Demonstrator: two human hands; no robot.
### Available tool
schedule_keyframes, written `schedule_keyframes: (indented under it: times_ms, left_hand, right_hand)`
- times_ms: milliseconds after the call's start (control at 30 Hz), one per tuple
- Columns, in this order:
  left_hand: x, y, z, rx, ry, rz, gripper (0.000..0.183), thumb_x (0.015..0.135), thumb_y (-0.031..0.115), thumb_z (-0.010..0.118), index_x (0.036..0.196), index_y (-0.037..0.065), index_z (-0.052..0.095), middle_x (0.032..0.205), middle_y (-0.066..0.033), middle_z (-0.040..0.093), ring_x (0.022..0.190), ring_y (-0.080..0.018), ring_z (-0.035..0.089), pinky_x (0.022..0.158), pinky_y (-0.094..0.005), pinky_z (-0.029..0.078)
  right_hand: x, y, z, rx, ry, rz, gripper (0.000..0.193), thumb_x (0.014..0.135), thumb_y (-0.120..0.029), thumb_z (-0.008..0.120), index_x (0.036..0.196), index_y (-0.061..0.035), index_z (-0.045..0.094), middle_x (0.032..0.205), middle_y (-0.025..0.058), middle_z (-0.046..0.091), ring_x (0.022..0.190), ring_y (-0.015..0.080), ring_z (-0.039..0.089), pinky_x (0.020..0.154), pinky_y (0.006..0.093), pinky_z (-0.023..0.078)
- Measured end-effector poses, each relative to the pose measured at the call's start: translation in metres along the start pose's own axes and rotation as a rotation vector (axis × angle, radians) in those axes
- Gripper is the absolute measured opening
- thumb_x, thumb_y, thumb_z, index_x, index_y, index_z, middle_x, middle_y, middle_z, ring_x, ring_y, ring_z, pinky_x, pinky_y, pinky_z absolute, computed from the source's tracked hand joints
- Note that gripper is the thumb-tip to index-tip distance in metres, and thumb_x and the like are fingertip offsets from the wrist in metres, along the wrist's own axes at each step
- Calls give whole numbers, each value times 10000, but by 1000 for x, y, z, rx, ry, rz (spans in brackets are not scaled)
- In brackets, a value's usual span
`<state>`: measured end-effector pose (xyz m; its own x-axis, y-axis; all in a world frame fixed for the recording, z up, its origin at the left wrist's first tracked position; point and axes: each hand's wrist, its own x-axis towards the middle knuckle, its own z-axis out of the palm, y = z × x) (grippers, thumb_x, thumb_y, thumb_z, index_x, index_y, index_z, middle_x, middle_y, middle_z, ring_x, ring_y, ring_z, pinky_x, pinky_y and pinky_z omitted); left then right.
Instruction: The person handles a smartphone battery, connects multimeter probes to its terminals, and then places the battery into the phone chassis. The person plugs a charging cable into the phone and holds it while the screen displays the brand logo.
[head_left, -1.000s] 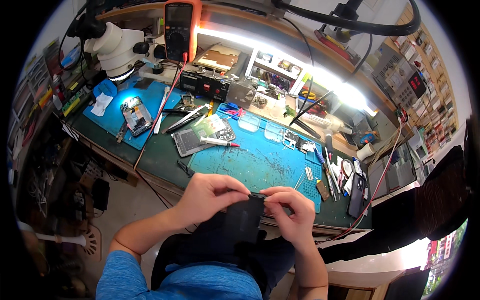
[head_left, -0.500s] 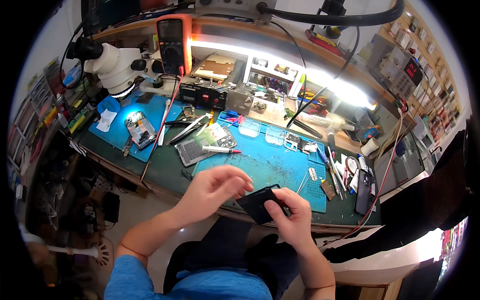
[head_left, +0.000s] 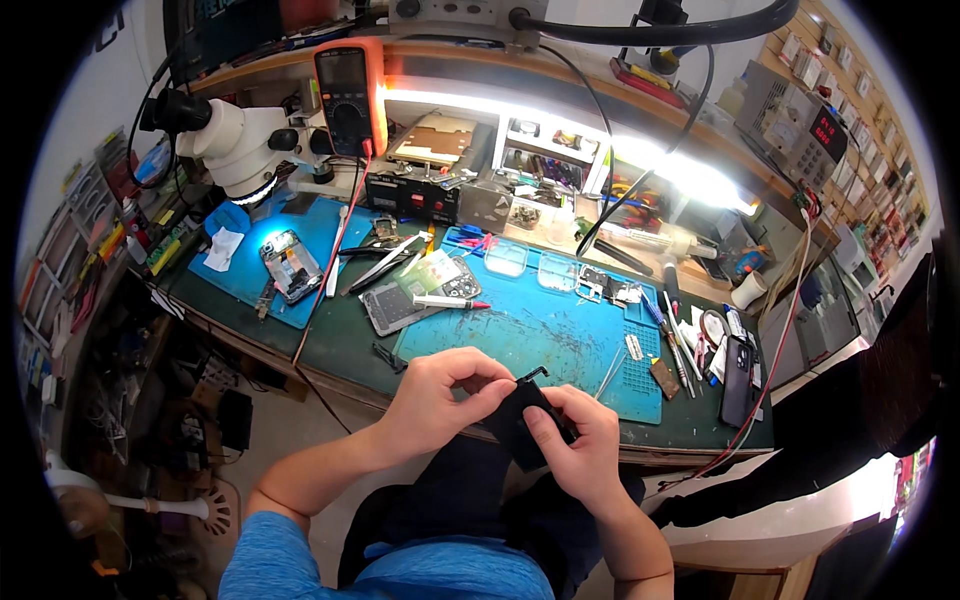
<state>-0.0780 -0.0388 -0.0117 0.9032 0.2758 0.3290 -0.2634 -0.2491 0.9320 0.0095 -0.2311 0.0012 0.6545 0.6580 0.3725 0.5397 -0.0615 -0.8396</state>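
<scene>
A black flat panel [head_left: 512, 428], about the size of a phone, is held in front of the bench's near edge. My right hand [head_left: 582, 432] grips its right side, the thumb lying across its face. From its top edge a thin black strip [head_left: 537, 374] sticks up with a bent end. My left hand [head_left: 452, 395] pinches thumb and forefinger together at the strip's left end, by the panel's upper left corner. What exactly lies between those fingertips is too small to see.
Beyond my hands lies a blue work mat [head_left: 510, 335] with a syringe [head_left: 450, 302] and tweezers [head_left: 608, 372]. An opened phone [head_left: 291, 266] sits under the microscope [head_left: 228, 145] at left. Pens and a dark phone [head_left: 737, 380] lie at right. A red cable [head_left: 345, 235] hangs over the bench edge.
My left fingers have come down and closed at the panel's top corner. The panel has turned more upright, and the thin strip now stands out above it.
</scene>
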Motion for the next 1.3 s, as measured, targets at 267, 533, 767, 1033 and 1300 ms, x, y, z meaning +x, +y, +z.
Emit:
schedule_keyframes:
  times_ms: [267, 533, 767, 1033, 1300]
  left_hand:
    - [4, 3, -7, -4, -110, -97, 204, 960, 137, 775, 1089, -16, 739, 944, -55, 737, 836, -87, 681, 747, -248, 556]
    - [8, 3, -20, -95, -316, -278, 202, 969, 51, 745, 1152, -26, 708, 1024, -37, 729, 942, -84, 680, 834, -239, 553]
    - [6, -8, -23, -169, -303, -284, 246, 969, 108, 762, 1175, -20, 721, 1040, -65, 758, 947, -92, 699, 818, -255, 567]
    - [16, 4, -17, 149, -149, 73, 328, 928, 121, 794, 1232, 25, 722, 1048, -86, 742, 923, -165, 718, 802, -284, 566]
    - [-3, 13, 1, 309, 20, 186, 268, 842, 34, 851, 1072, 29, 712, 1017, -90, 736, 898, -167, 718, 781, -292, 579]
  right_hand:
    - [-2, 3, 0, 13, 15, 36, 146, 936, -89, 736, 1057, -6, 742, 860, 107, 714, 747, 208, 694, 670, 311, 518]
    - [-7, 20, 4, 249, 100, 172, 181, 969, -132, 728, 1069, 19, 739, 840, 62, 707, 724, 101, 628, 653, 264, 487]
    - [-5, 14, 4, 172, 63, 166, 168, 959, -115, 726, 1064, 15, 741, 861, 86, 724, 761, 135, 680, 683, 278, 519]
    - [-4, 7, 8, 12, 89, 17, 124, 976, -81, 709, 1043, 22, 720, 829, 17, 682, 696, 35, 569, 604, 220, 449]
    - [-9, 9, 12, 168, 129, 157, 159, 960, -101, 733, 1072, 13, 731, 851, 70, 719, 710, 90, 649, 626, 251, 495]
